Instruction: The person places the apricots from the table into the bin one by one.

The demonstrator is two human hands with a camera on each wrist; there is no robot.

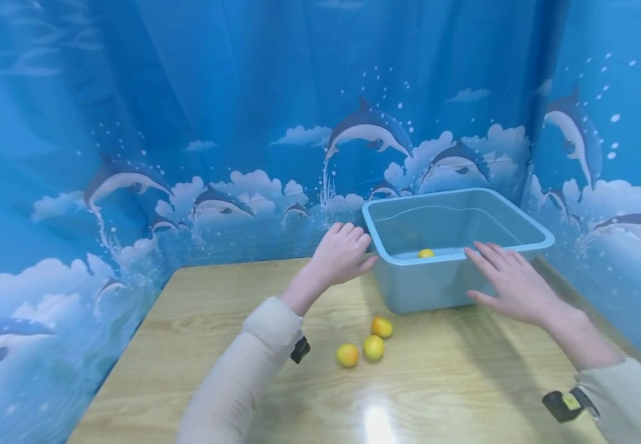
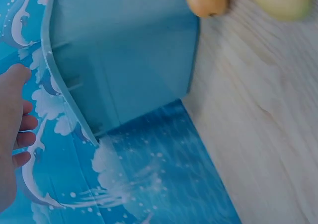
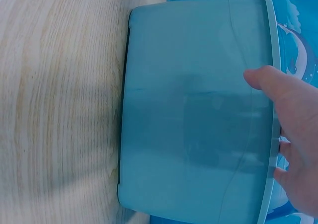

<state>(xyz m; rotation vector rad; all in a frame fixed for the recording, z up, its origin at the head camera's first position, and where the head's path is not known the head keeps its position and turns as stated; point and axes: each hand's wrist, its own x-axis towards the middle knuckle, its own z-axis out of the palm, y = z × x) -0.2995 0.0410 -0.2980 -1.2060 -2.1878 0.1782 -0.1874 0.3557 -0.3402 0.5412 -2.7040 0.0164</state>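
Observation:
A light blue plastic bin (image 1: pixel 420 287) stands on the table, with one small yellow fruit (image 1: pixel 426 253) visible inside. My left hand (image 1: pixel 342 254) is raised beside the bin's left rim, fingers loosely bent and nothing held; the left wrist view shows this hand (image 2: pixel 15 139) apart from the bin. Over the front rim, my right hand (image 1: pixel 511 283) has its fingers extended, with the thumb outside the wall. In the right wrist view, whether this hand (image 3: pixel 293 129) touches the rim cannot be told. Three yellow-orange fruits (image 1: pixel 373 348) lie close together in front of the bin.
The wooden table (image 1: pixel 204 345) extends to the left and front of the bin. A blue curtain (image 1: pixel 254 123) printed with dolphins hangs behind and along both sides, close to the bin at the back and right.

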